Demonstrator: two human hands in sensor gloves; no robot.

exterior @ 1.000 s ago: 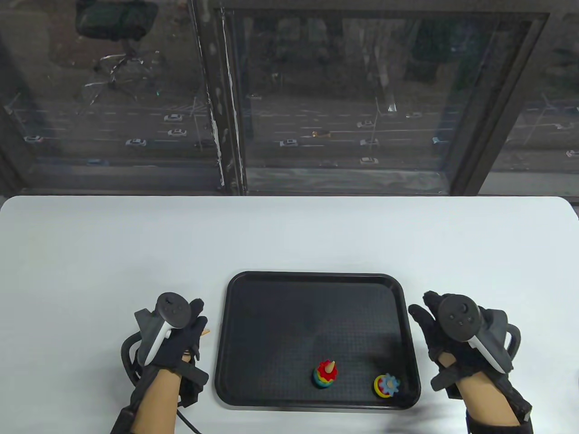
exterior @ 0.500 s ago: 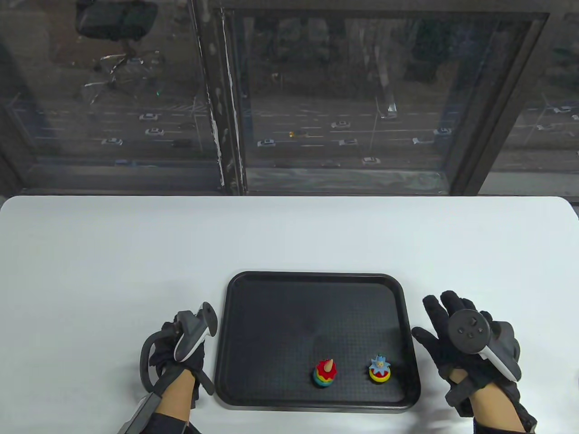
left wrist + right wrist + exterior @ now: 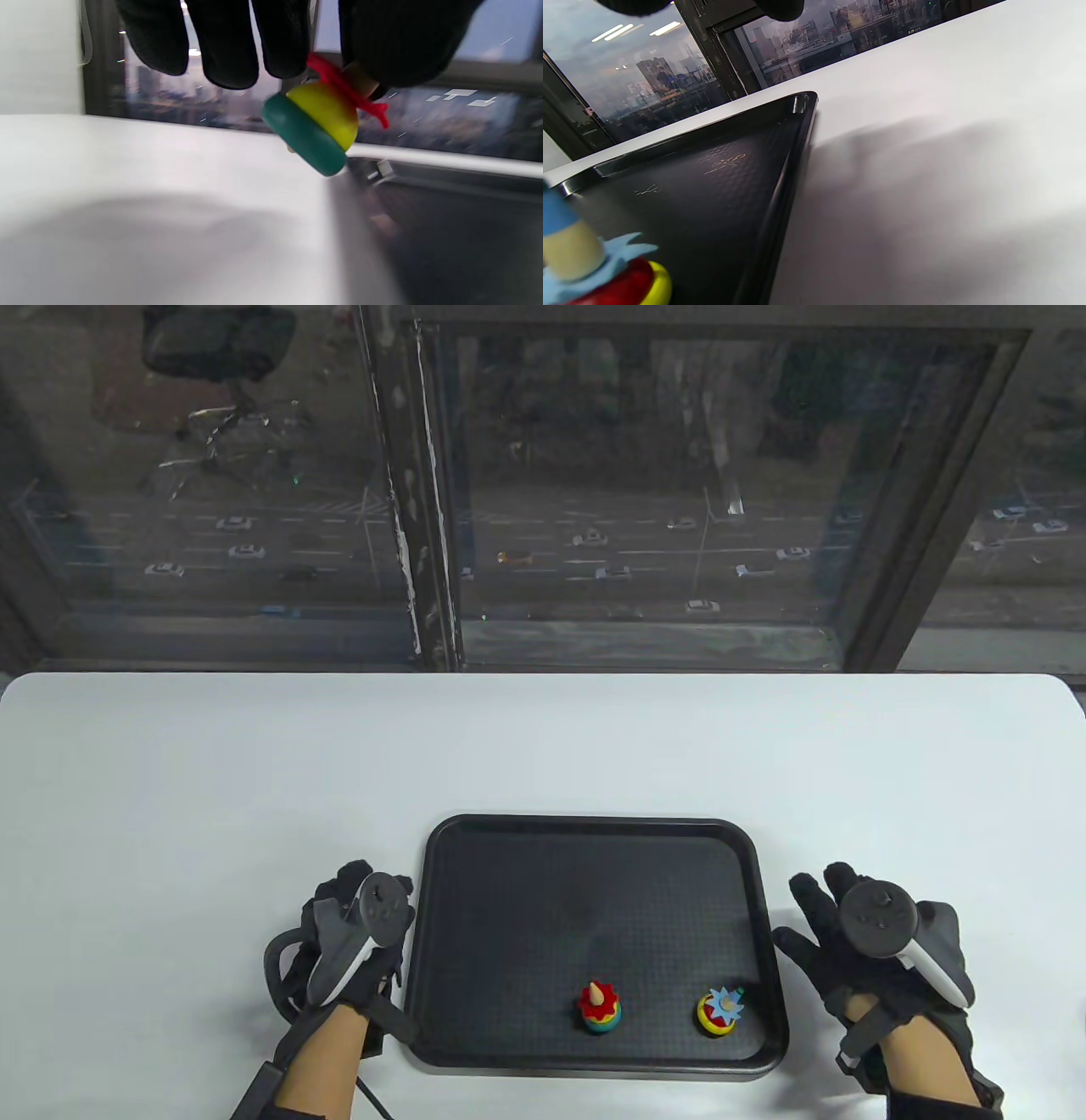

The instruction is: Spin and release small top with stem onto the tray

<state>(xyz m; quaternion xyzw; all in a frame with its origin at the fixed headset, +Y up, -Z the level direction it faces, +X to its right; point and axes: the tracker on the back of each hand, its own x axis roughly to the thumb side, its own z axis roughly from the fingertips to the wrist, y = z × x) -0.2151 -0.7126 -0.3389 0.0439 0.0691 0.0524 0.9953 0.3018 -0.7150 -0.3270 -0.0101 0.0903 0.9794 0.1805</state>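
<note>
A black tray [image 3: 441, 950] lies at the table's near middle. My left hand [image 3: 349, 884] hovers just off its left edge. In the left wrist view its thumb and fingers [image 3: 280, 46] pinch the wooden stem of a small top [image 3: 316, 123] with a green disc, yellow body and red star. It hangs tilted above the table by the tray's rim [image 3: 360, 169]. In the table view this top is hidden under the hand. My right hand [image 3: 814, 899] rests to the right of the tray, fingers spread and holding nothing.
Two other tops stand on the tray's near part: a red, yellow and blue one [image 3: 600, 1008] and a yellow and red one with a blue star [image 3: 719, 1010], [image 3: 589, 271]. White table [image 3: 543, 746] stretches behind, ending at a window.
My left hand turned on its side, then flat again, and came closer to the tray's left edge. The blue-star top shifted about on the tray. My right hand drifted slightly.
</note>
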